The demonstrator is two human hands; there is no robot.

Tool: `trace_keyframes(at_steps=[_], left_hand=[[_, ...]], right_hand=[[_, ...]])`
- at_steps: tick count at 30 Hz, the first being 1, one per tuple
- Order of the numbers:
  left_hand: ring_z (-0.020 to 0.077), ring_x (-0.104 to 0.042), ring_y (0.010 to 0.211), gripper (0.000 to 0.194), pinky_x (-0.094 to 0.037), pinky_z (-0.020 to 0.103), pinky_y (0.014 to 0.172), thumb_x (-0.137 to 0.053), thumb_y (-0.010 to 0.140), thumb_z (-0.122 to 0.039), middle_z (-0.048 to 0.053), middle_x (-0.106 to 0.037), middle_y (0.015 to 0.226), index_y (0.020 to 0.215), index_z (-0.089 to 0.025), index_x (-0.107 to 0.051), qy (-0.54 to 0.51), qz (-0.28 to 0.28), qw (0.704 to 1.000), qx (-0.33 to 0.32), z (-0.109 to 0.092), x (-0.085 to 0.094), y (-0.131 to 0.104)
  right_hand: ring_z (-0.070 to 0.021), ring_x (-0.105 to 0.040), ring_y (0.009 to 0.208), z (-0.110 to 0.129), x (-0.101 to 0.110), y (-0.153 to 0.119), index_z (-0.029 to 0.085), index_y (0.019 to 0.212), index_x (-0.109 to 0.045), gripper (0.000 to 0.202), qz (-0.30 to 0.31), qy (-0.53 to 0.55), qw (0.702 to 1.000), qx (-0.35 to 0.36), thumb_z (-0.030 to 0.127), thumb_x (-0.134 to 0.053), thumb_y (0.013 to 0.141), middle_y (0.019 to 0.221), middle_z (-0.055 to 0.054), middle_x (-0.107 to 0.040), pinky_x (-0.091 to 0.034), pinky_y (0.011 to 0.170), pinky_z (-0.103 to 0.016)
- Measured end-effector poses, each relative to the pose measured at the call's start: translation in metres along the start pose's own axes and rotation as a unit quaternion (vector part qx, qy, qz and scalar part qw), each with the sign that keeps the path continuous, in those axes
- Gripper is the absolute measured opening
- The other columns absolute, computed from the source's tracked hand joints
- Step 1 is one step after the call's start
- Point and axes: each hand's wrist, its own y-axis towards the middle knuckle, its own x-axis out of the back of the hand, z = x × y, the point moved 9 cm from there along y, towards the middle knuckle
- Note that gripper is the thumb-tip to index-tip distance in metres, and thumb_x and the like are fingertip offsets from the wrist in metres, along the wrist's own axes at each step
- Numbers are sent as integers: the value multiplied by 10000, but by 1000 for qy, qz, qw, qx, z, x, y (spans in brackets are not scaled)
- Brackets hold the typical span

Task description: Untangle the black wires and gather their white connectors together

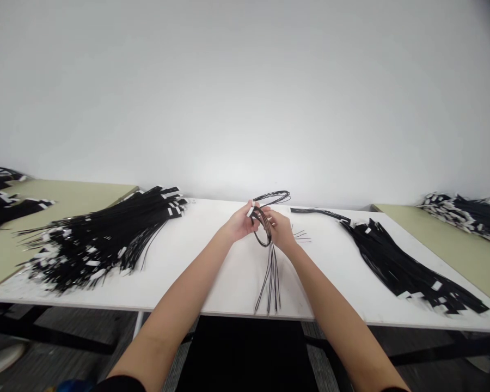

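Held above the middle of the white table is a bundle of thin black cables (265, 226), bent into loops, with loose ends hanging toward the table's front edge. My left hand (242, 222) is closed on the bundle near a small white label or connector. On the other side of the loops, the fingers of my right hand (280, 227) are bent round the same cables. Another loop of the bundle sticks out above both hands. A few thin cable ends show just right of my right hand; where they lead is hidden.
A large pile of black cables with white tags (118, 234) covers the left of the white table (212, 294). More black cables (408, 264) lie at the right. Greenish side tables (465, 253) carry further cable piles. A plain wall stands behind.
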Motion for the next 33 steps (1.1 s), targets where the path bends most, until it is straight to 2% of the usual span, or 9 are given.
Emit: trace_keyframes(at_steps=[5, 10, 13, 18, 21, 24, 28, 33], left_hand=[[81, -472, 393, 224, -388, 230, 425, -513, 881, -429, 30, -668, 888, 866, -207, -490, 4, -38, 999, 25, 5, 14, 4], [94, -476, 411, 229, -411, 246, 455, -490, 895, -451, 12, -670, 885, 881, -223, -501, 11, -59, 998, 27, 9, 20, 6], [99, -520, 476, 256, -430, 240, 507, -485, 901, -463, 14, -663, 870, 860, -211, -515, 12, -70, 997, 15, 9, 21, 7], [123, -602, 636, 259, -414, 211, 546, -579, 855, -452, 18, -644, 832, 837, -198, -528, -6, -91, 996, -2, 8, 24, 7], [139, -620, 696, 229, -449, 234, 606, -568, 866, -423, 29, -643, 850, 843, -198, -530, -31, -104, 994, 1, 7, 25, 5], [137, -608, 671, 210, -469, 253, 625, -505, 900, -399, 25, -623, 813, 840, -199, -523, -57, -114, 992, 5, 7, 24, 3], [130, -556, 564, 198, -474, 263, 584, -482, 904, -351, 7, -547, 684, 798, -187, -513, -74, -116, 990, 20, 10, 20, 0], [131, -514, 500, 213, -461, 261, 532, -512, 890, -366, -10, -479, 608, 775, -187, -508, -73, -116, 990, 41, 16, 18, 0]], right_hand=[[-106, -565, 655, 6, -5, -1, 145, 925, -636, 255, 25, -50, 998, 22, 376, -529, 925, 816, -24, -642, -489, 654, -278], [-115, -582, 670, 5, -8, -3, 140, 938, -634, 248, 48, -61, 996, 38, 357, -516, 930, 813, -25, -653, -481, 655, -276], [-115, -580, 656, 4, -8, -3, 144, 945, -632, 242, 55, -66, 995, 43, 348, -503, 933, 831, -31, -665, -468, 637, -269], [-120, -587, 661, 6, -9, -4, 160, 1068, -599, 263, 61, -77, 994, 50, 349, -460, 949, 884, -47, -672, -463, 635, -269], [-106, -553, 602, 5, -12, -5, 148, 1016, -603, 268, 68, -90, 992, 52, 372, -476, 942, 809, -30, -648, -445, 585, -252], [-88, -514, 551, 5, -15, -6, 141, 945, -607, 277, 84, -102, 989, 59, 395, -496, 934, 743, -6, -619, -430, 553, -237], [-96, -533, 588, 13, -18, -8, 141, 882, -605, 277, 108, -115, 984, 87, 395, -506, 931, 728, 0, -610, -447, 585, -247], [-94, -536, 595, 21, -20, -10, 140, 920, -600, 263, 125, -141, 975, 115, 377, -487, 942, 757, -3, -618, -450, 586, -244]])
